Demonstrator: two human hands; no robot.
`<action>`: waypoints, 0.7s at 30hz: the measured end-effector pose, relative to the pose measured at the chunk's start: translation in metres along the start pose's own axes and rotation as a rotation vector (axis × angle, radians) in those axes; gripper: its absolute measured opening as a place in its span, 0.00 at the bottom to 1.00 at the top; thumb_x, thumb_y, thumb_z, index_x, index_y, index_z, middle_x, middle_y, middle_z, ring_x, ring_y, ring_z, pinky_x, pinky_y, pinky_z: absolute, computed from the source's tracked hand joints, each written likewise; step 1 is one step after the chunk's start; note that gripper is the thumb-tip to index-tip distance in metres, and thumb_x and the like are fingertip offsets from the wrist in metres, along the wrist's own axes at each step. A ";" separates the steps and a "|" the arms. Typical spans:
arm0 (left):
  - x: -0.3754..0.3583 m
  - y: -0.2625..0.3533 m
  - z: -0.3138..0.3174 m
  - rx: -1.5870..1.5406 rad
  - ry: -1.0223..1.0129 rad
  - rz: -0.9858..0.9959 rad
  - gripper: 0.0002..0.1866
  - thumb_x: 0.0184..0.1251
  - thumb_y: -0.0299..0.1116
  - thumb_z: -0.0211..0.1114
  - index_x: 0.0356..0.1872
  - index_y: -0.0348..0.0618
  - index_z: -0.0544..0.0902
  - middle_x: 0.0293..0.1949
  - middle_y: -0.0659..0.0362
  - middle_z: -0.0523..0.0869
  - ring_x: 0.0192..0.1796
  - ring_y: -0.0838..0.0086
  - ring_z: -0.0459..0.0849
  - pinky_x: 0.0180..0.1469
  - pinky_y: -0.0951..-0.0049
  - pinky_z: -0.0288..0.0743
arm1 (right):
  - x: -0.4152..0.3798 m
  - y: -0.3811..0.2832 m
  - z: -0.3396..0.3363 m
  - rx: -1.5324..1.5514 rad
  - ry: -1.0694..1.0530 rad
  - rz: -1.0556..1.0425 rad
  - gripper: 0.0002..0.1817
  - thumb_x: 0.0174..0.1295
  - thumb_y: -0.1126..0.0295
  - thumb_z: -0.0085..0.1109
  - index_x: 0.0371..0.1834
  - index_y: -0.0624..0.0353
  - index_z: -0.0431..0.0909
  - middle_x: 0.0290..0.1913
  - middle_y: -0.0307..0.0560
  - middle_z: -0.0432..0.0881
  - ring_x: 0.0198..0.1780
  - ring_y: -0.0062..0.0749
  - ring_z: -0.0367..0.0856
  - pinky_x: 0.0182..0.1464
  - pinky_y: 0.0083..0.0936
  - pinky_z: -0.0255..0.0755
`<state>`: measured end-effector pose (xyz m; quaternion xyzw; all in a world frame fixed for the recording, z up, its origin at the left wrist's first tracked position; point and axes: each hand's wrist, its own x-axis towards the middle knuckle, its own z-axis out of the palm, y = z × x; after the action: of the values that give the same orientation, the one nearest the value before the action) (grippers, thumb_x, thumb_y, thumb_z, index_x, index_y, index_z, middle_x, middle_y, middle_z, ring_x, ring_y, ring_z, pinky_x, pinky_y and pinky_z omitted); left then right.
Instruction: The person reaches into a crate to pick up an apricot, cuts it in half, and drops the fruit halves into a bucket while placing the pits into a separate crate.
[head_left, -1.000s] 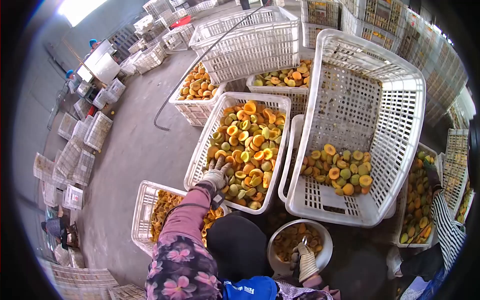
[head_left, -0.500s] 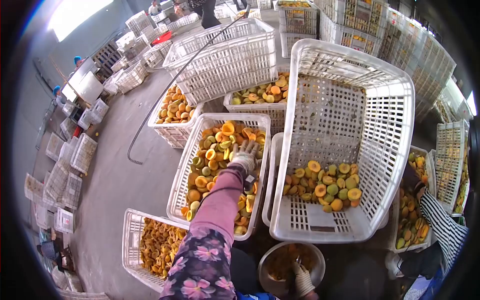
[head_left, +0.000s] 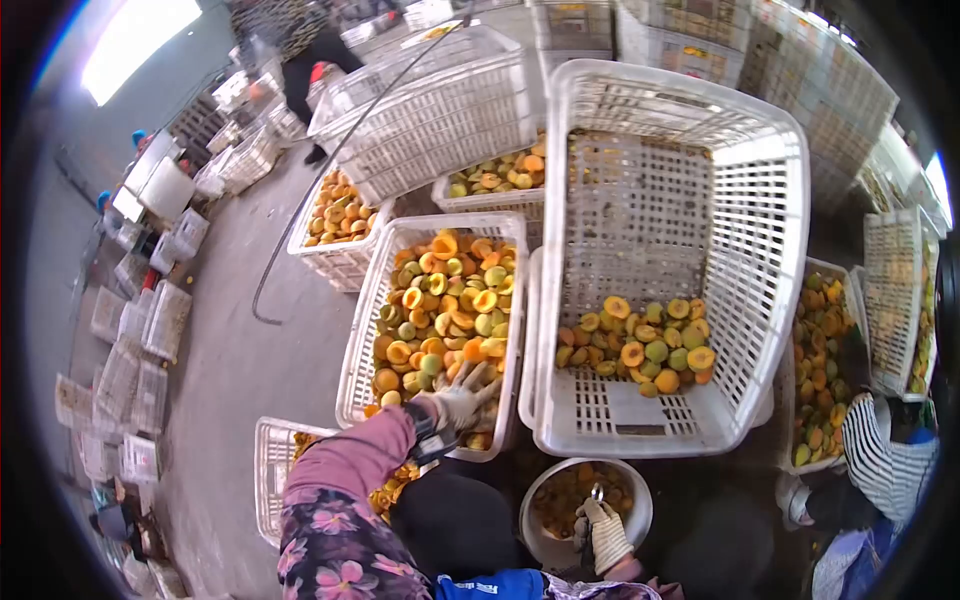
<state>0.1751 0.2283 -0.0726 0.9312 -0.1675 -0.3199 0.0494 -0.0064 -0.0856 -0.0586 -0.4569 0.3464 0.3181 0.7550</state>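
My left hand, in a pale glove, lies palm down with fingers spread on the orange and green apricot halves in a white slatted crate. It is near the crate's front right corner. My right hand, gloved too, is closed at a round basin below the crates. A small shiny metal tool sticks up from its fingers; its exact kind cannot be made out. Brownish fruit pieces lie in the basin.
A large tilted crate holds several apricot halves at its low end. Another crate with orange pieces stands front left. A co-worker's striped sleeve shows at right. A long dark rod slants past the stacked crates.
My left hand has moved from the crate's middle toward its near end, over the fruit. My right hand stays at the basin with the tool. A person has come closer in the background.
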 end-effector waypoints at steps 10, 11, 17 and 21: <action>0.012 -0.008 -0.028 -0.024 -0.104 0.042 0.37 0.57 0.55 0.59 0.67 0.56 0.61 0.69 0.43 0.55 0.71 0.53 0.53 0.66 0.53 0.57 | -0.060 -0.031 -0.006 -0.130 -0.085 -0.232 0.13 0.63 0.58 0.55 0.39 0.56 0.73 0.18 0.38 0.71 0.16 0.22 0.67 0.18 0.22 0.63; 0.015 -0.009 -0.046 -0.486 -0.060 -0.011 0.36 0.59 0.52 0.59 0.67 0.51 0.61 0.67 0.44 0.59 0.68 0.56 0.59 0.65 0.59 0.61 | -0.072 -0.041 -0.015 -0.258 -0.090 -0.347 0.15 0.62 0.58 0.56 0.42 0.58 0.74 0.20 0.38 0.73 0.17 0.21 0.68 0.20 0.21 0.65; 0.000 0.080 -0.137 -1.609 0.690 0.346 0.27 0.69 0.32 0.56 0.65 0.35 0.60 0.62 0.50 0.68 0.58 0.68 0.72 0.58 0.75 0.69 | -0.125 -0.194 -0.081 -0.894 0.461 -0.813 0.11 0.59 0.65 0.57 0.34 0.63 0.71 0.31 0.55 0.79 0.36 0.49 0.80 0.38 0.33 0.73; 0.103 0.082 -0.110 -2.379 0.636 0.578 0.18 0.67 0.35 0.57 0.54 0.41 0.71 0.45 0.55 0.80 0.41 0.72 0.76 0.43 0.76 0.74 | -0.032 -0.267 -0.124 -0.698 0.770 -1.185 0.13 0.60 0.63 0.57 0.40 0.63 0.72 0.34 0.53 0.80 0.35 0.45 0.74 0.43 0.29 0.71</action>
<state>0.2957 0.1145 -0.0292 0.2764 0.0452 -0.0124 0.9599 0.1595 -0.3051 0.0505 -0.8540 0.1625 -0.2278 0.4386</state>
